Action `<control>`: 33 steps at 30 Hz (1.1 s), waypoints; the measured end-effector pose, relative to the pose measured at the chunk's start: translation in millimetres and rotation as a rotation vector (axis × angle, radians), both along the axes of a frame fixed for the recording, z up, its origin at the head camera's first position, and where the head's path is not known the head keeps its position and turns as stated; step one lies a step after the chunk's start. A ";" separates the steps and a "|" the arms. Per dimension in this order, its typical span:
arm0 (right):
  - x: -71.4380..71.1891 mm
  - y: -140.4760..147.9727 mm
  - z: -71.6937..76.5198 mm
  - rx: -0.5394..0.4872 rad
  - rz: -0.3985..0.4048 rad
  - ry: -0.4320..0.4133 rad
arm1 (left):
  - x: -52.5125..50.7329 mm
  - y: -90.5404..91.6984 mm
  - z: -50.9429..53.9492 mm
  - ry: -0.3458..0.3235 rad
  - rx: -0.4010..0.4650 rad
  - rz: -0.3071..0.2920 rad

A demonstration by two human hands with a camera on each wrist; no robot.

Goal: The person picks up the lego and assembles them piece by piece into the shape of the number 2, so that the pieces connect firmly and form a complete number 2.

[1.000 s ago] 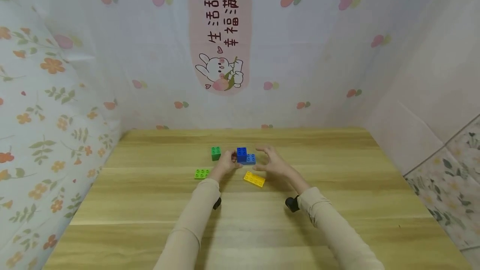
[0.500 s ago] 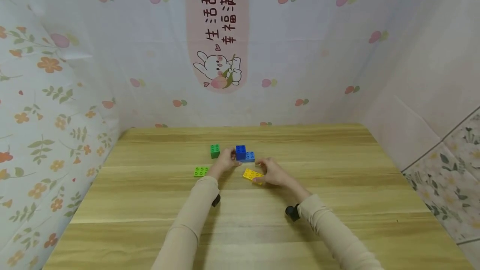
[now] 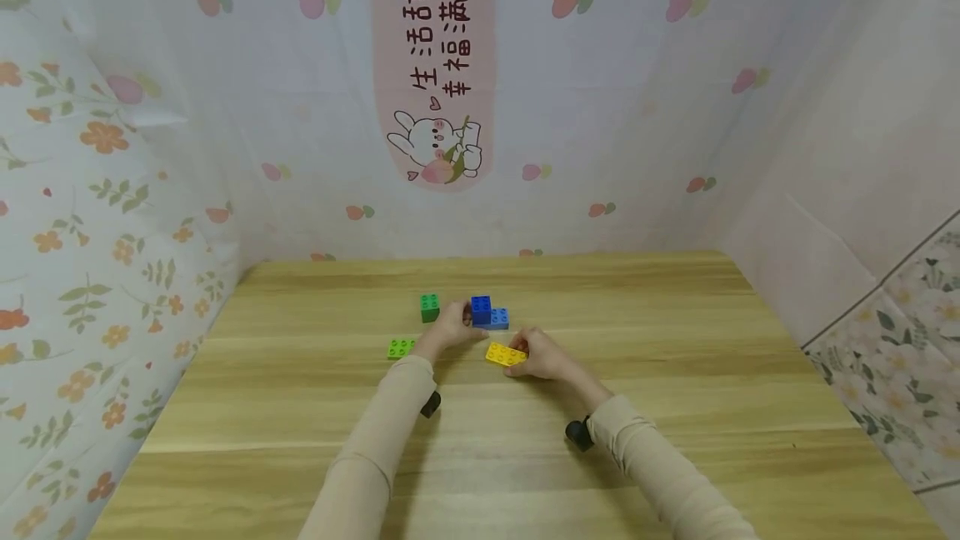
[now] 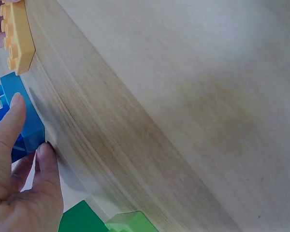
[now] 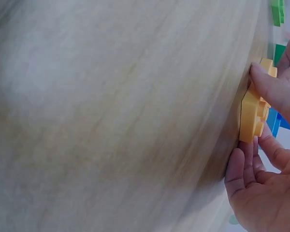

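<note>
A dark blue brick [image 3: 481, 310] sits on the left end of a lighter blue brick [image 3: 499, 318]. My left hand [image 3: 452, 327] holds this pair from the left, thumb along the near side and fingertips at the end of the lighter brick [image 4: 26, 113]. Just in front of it, my right hand [image 3: 543, 356] pinches the right end of a long yellow brick [image 3: 504, 354], which lies studs up on the table. In the right wrist view the thumb is on the near side of the yellow brick [image 5: 251, 116], and the other fingers reach around the far side.
To the left of my left hand stands a dark green brick [image 3: 430, 307]. Nearer, a flat light green brick [image 3: 401, 348] lies beside the left wrist. The wooden table [image 3: 645, 315] ends at a patterned cloth [image 3: 600, 148] behind.
My right hand has come down and nearer from beside the blue bricks, and its fingers have closed on the yellow brick. The left hand has stayed at the blue pair.
</note>
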State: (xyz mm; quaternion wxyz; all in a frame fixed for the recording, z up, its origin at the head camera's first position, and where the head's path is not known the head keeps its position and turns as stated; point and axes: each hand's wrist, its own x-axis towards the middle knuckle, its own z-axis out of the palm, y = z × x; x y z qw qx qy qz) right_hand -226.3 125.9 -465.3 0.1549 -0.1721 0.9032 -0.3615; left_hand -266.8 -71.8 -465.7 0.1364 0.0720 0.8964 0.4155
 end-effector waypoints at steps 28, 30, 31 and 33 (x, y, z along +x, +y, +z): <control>-0.1 8.2 -5.4 -0.040 -0.003 0.019 | 5.6 -4.7 -2.5 0.086 0.151 0.030; -1.5 10.2 -3.4 -0.041 -0.019 0.013 | 4.4 -3.9 -2.2 0.086 0.143 0.029; -2.4 11.3 -2.5 -0.039 -0.023 0.013 | 3.8 -3.5 -1.9 0.083 0.141 0.029; -4.3 13.6 0.1 -0.033 -0.036 0.015 | 2.7 -2.6 -1.2 0.081 0.139 0.031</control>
